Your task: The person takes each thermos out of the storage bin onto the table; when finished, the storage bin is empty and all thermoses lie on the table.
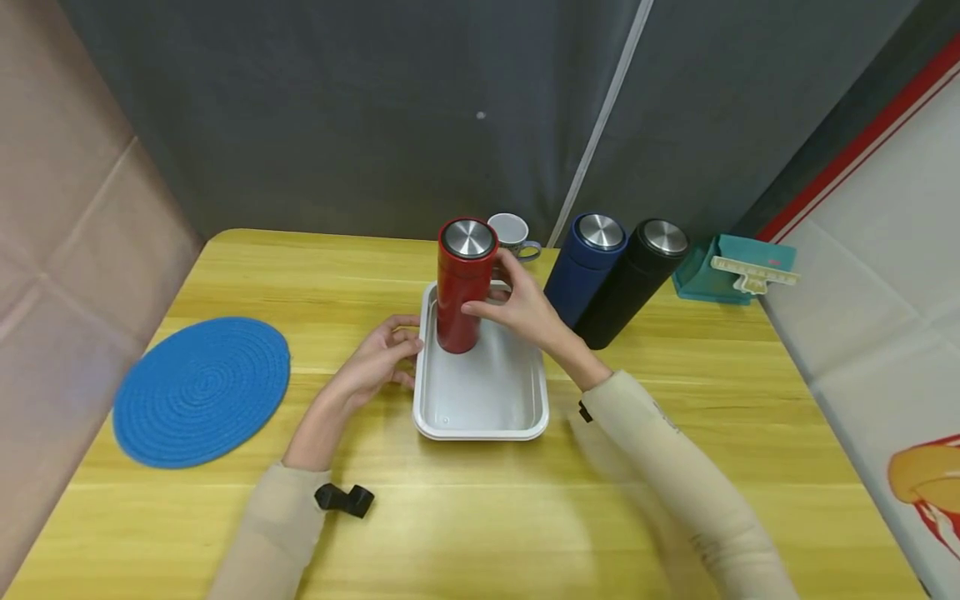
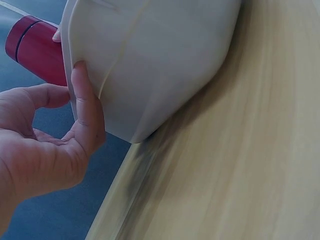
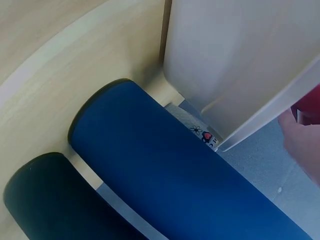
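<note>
Cream sleeves (image 1: pixel 693 492) come in from the near side of the white tray (image 1: pixel 487 392), the one on its left bearing a small black device (image 1: pixel 345 500) at the cuff. The left hand (image 1: pixel 381 357) is at the tray's left side, its loosely bent fingers and thumb touching the outer wall and rim rather than clasping them. The right hand (image 1: pixel 528 307) grasps the red flask (image 1: pixel 457 296), thumb on its near side and fingers reaching behind it. The flask is upright inside the far left part of the tray; I cannot tell whether its base touches the tray floor. A cup (image 1: pixel 508 228) is just beyond the tray, its handle pointing right. To the right of the tray stands the blue flask (image 1: pixel 581 271), with the black flask (image 1: pixel 633 287) just beyond it; farther right is a teal container (image 1: pixel 708 285) bearing a cream clip (image 1: pixel 752 273). Well to the tray's left, a round blue mat (image 1: pixel 202 392) lies on the wooden table (image 1: pixel 450 517).
</note>
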Demonstrator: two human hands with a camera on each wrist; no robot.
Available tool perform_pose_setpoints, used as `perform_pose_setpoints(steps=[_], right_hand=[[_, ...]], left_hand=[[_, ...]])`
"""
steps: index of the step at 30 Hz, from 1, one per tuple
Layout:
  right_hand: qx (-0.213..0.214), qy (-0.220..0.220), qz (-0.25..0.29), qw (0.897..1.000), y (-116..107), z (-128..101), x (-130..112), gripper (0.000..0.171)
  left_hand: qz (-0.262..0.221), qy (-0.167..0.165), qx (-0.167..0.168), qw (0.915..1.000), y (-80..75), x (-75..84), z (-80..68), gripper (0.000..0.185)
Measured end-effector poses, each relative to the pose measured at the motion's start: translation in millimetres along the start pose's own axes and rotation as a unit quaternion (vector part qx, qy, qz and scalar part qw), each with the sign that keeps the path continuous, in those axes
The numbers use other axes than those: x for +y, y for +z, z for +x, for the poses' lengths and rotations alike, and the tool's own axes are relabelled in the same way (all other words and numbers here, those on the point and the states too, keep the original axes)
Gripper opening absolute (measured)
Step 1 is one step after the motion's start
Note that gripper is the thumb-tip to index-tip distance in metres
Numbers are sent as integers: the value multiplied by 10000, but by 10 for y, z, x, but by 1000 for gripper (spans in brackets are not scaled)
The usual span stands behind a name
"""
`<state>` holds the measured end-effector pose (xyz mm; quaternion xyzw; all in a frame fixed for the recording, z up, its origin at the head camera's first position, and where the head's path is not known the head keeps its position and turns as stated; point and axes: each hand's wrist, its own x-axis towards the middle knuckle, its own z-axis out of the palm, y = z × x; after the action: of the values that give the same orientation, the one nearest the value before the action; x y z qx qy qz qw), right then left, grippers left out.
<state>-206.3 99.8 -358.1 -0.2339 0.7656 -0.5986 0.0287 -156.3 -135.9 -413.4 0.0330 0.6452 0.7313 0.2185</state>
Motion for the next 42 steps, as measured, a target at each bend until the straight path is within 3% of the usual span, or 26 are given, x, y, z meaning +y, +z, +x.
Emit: perform_pose_setpoints(steps=[26, 42], right_hand=[[518, -87, -104, 9986, 23, -87, -42, 69], [831, -188, -10, 9964, -122, -309, -450, 63]], left_hand=[[-69, -35, 48, 10000, 6, 8, -8, 51], [-136, -21, 41, 9999, 12, 10, -8, 48]])
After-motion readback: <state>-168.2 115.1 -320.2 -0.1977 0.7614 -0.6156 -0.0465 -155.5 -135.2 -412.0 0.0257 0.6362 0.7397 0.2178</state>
